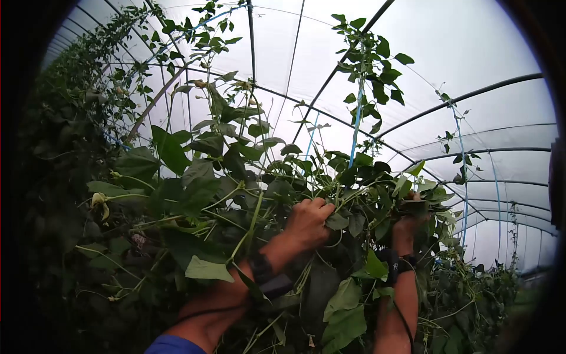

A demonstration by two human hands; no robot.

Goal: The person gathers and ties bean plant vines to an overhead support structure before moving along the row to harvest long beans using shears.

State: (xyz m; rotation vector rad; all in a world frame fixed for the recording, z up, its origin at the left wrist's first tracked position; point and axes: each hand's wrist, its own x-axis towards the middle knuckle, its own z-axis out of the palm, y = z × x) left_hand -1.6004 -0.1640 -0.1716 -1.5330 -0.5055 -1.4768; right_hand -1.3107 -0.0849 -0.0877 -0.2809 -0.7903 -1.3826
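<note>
Amid dense green vines [200, 177], my left hand [309, 221] is raised near the centre, its fingers curled at the stems and leaves. What those fingers hold, if anything, is too small to make out. My right hand [411, 215] is further right at a similar height, partly covered by leaves, and its fingers are mostly hidden. Dark bands are on both wrists. A large pale green leaf [345, 315] hangs below and between the forearms.
Blue strings [357, 121] run up through the vines. Dark curved frame bars [495, 89] carry a whitish cover [460, 53] overhead. A yellowish withered flower [100, 203] hangs at the left. More foliage [466, 295] grows at the lower right.
</note>
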